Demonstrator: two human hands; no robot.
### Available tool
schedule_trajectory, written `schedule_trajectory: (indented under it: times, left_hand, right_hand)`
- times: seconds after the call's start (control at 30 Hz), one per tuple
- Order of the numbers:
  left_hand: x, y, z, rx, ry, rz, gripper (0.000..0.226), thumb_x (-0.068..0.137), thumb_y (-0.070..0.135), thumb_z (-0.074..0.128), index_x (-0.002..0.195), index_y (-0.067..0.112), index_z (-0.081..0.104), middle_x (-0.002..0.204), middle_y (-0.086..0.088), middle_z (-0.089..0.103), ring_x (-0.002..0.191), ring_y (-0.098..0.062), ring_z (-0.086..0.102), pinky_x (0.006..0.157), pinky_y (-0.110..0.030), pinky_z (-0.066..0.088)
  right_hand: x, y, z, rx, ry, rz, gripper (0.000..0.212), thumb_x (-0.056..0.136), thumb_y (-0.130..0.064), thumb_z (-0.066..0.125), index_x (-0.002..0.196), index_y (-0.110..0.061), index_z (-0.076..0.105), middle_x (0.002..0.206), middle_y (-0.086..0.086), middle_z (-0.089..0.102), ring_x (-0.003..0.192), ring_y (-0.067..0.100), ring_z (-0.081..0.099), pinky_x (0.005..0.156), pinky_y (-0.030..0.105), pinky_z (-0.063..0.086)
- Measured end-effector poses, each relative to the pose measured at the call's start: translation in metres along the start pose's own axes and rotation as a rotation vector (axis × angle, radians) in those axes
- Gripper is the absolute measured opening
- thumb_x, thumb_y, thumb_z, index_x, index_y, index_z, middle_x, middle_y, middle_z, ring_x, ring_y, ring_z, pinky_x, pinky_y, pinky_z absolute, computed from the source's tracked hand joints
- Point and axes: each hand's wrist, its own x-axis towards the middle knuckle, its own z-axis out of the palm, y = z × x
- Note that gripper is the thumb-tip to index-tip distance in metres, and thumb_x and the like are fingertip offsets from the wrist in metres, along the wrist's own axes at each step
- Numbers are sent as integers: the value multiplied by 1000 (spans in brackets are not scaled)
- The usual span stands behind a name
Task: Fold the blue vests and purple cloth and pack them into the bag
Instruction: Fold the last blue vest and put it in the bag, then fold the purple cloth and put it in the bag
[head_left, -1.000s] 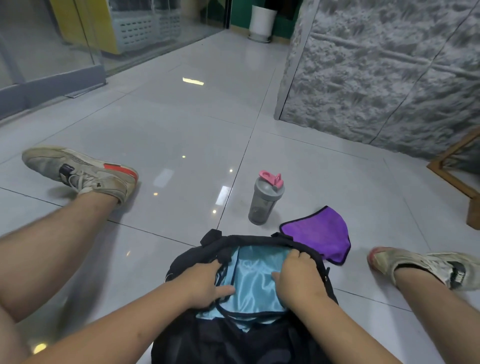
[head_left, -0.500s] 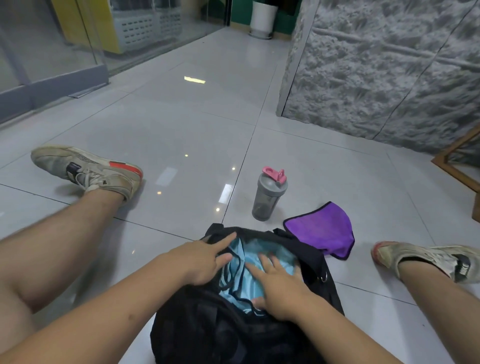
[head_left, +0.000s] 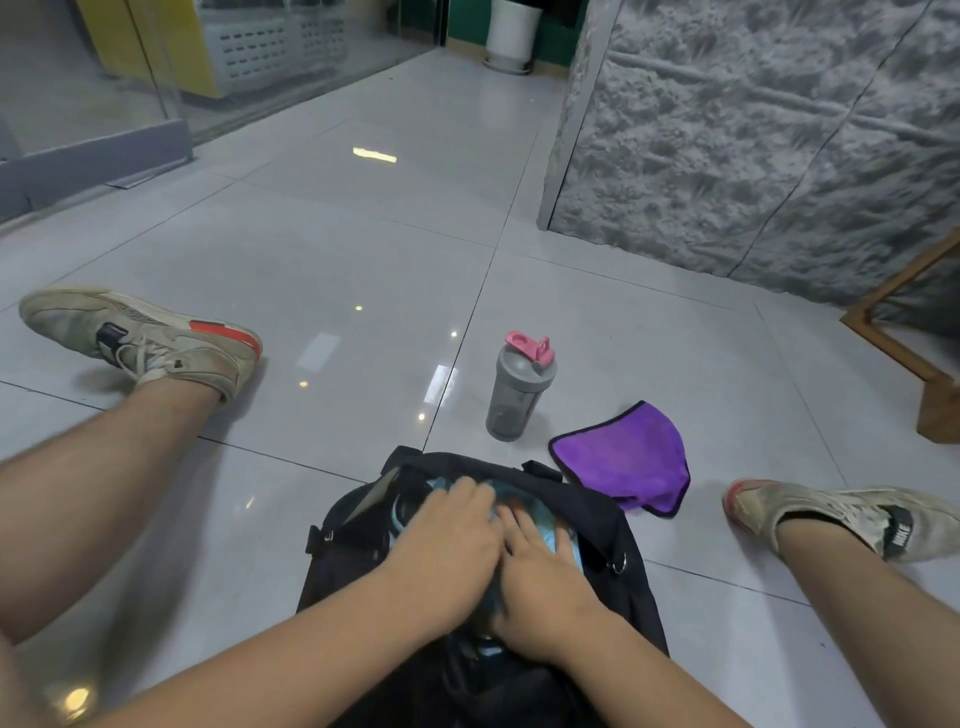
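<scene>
Now both hands, left hand (head_left: 447, 540) and right hand (head_left: 540, 587), press flat-fingered on the blue vests (head_left: 540, 514) inside the black bag (head_left: 618, 561). Purple cloth (head_left: 623, 457) lies beside it on the floor.

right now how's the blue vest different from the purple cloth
The blue vest is in the open black bag, mostly covered by the left hand and right hand pressing on it; the purple cloth lies out on the floor beside the bag, untouched. The vest is pale blue and shiny; the cloth is deep purple, matte, with a dark edge. Both are soft fabric items.
</scene>
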Motion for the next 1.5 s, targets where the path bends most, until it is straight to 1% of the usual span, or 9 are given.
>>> schedule_trajectory:
  times: [0.13, 0.3, 0.47, 0.77, 0.87, 0.93, 1.07, 1.27, 1.5]
  left_hand:
    - [-1, -6, 28, -516, -99, -26, 37, 88, 12, 60, 119, 22, 42, 129, 1, 51, 134, -20, 42, 107, -36, 41]
    - [-1, -35, 36, -345, -366, -211, 107, 77, 46, 83, 159, 34, 15, 171, 11, 4, 159, -20, 9, 113, -70, 29]
    - [1, -68, 55, -332, -406, -220, 138, 71, 60, 85, 163, 37, -15, 170, 11, -25, 160, -16, -10, 125, -57, 24]
    - [1, -77, 68, -433, -365, -158, 129, 76, 64, 78, 164, 36, -13, 172, 11, -20, 158, -9, -14, 130, -40, 13]
    - [9, -65, 42, -376, -370, -187, 108, 79, 60, 76, 164, 40, 13, 172, 7, 16, 158, -21, 19, 120, -46, 36]
    - [16, -57, 25, -334, -304, -196, 69, 85, 56, 72, 146, 40, 44, 146, 4, 56, 133, -26, 54, 101, -42, 49]
    - [32, -48, 1, -377, -107, -205, 43, 99, 41, 56, 141, 36, 56, 137, 4, 65, 125, -22, 60, 100, -37, 51]
    - [45, -47, -2, -732, -15, -282, 24, 101, 32, 60, 123, 34, 68, 101, 11, 73, 90, -6, 65, 82, -26, 53]
    - [66, -46, 9, -841, -6, -333, 12, 96, 25, 62, 93, 25, 74, 87, 11, 71, 73, -5, 63, 67, -19, 50]
  right_hand:
    - [-1, 5, 0, 50, 5, 27, 98, 93, -57, 58, 167, -29, 1, 173, 3, -20, 158, 15, -23, 124, 61, 1]
    - [-6, 19, -7, 118, -71, 144, 108, 84, -76, 61, 164, -43, -3, 175, -4, 1, 159, 23, 13, 119, 56, 28]
    - [-10, 29, -18, 168, -165, 233, 100, 80, -76, 67, 160, -31, 27, 152, 1, 49, 139, 26, 49, 106, 41, 43]
    - [-3, 20, -18, 97, -252, 273, 90, 86, -73, 64, 152, -19, 37, 148, 7, 52, 136, 31, 52, 107, 45, 44]
    - [-2, 16, -43, 98, -224, 221, 78, 87, -66, 68, 144, -17, 47, 141, 8, 58, 129, 31, 57, 101, 43, 47]
    - [5, 15, -70, 97, -171, 169, 57, 90, -63, 67, 120, -15, 63, 119, 7, 69, 112, 29, 65, 88, 38, 50]
    - [26, 39, -115, 458, 102, 196, 49, 93, -52, 64, 71, -8, 65, 65, 4, 68, 66, 23, 65, 67, 36, 54]
    - [81, 129, -85, 455, 249, 479, 34, 95, -21, 53, 64, -6, 56, 62, 12, 55, 61, 26, 46, 59, 36, 43]
    - [141, 162, -31, 231, -209, 451, 35, 100, -30, 52, 127, -30, 74, 139, -2, 66, 133, 28, 54, 114, 36, 39]
